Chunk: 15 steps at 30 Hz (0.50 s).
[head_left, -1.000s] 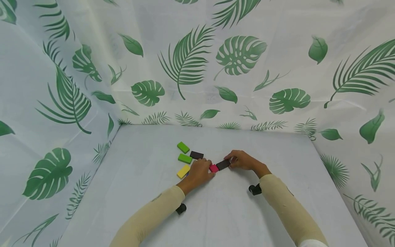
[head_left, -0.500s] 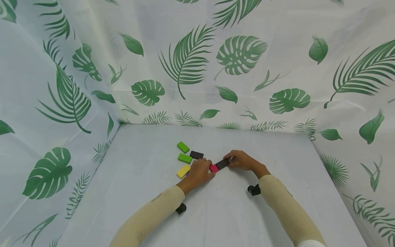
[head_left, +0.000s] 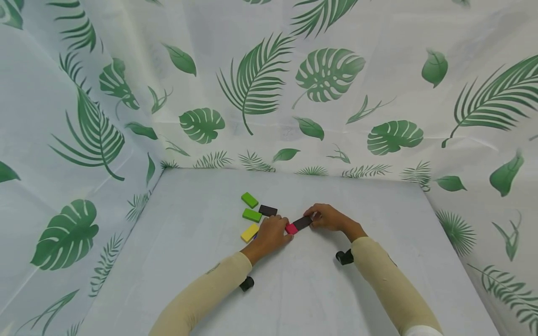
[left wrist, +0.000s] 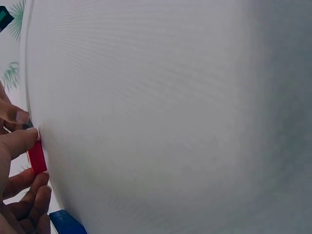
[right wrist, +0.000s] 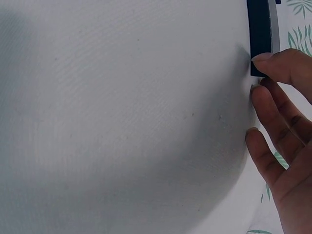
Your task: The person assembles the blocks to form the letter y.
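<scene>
In the head view, my left hand [head_left: 272,233] pinches a red block [head_left: 291,228] near the middle of the table. The left wrist view shows that red block [left wrist: 37,157] between thumb and fingers. My right hand [head_left: 329,217] pinches the right end of a black block [head_left: 301,223], whose left end meets the red one. In the right wrist view, the thumb presses on the black block's [right wrist: 260,34] side. A blue block [left wrist: 67,223] lies close to the left fingers; in the head view it is mostly hidden by that hand.
Left of the hands lie two green blocks [head_left: 251,215], a yellow block [head_left: 250,233] and another black block [head_left: 268,210]. Black wrist devices [head_left: 344,257] show under the forearms. A leaf-printed sheet [head_left: 269,93] bounds the white table [head_left: 201,200] at its back and sides.
My right hand has shifted slightly left with the black block, bringing it up against the red block. The left hand stays in place.
</scene>
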Available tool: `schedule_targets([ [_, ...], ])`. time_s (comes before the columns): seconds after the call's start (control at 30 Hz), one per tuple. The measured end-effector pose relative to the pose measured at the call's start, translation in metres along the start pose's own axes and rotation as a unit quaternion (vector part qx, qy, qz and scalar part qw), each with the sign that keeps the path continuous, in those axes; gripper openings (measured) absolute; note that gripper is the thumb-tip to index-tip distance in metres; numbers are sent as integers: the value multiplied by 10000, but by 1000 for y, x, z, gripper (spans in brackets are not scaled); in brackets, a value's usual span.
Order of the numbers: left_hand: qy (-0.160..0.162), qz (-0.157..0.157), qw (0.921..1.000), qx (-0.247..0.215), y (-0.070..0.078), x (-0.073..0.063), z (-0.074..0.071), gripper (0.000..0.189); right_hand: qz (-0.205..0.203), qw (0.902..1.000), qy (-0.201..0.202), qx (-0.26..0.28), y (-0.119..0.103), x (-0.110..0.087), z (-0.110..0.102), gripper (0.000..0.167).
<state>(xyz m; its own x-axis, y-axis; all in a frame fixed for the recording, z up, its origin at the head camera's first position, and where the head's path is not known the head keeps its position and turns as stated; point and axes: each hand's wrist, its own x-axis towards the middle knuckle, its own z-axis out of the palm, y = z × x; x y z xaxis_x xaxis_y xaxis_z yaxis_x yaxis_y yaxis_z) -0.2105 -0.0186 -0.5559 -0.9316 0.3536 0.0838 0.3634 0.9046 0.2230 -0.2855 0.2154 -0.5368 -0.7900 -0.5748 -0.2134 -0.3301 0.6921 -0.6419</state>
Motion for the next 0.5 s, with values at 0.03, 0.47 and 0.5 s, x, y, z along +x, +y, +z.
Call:
schedule_targets([
  [0.03,1,0,10000,14,0,0,0,38,7,10000,-16,19,0,0,0,39],
  [0.47,-26,-28,10000,-6,0,0,0,38,60,10000,-41,3,0,0,1,38],
  [0.5,-34,-28,10000,8,0,0,0,38,57,10000,-36,-8,0,0,1,38],
])
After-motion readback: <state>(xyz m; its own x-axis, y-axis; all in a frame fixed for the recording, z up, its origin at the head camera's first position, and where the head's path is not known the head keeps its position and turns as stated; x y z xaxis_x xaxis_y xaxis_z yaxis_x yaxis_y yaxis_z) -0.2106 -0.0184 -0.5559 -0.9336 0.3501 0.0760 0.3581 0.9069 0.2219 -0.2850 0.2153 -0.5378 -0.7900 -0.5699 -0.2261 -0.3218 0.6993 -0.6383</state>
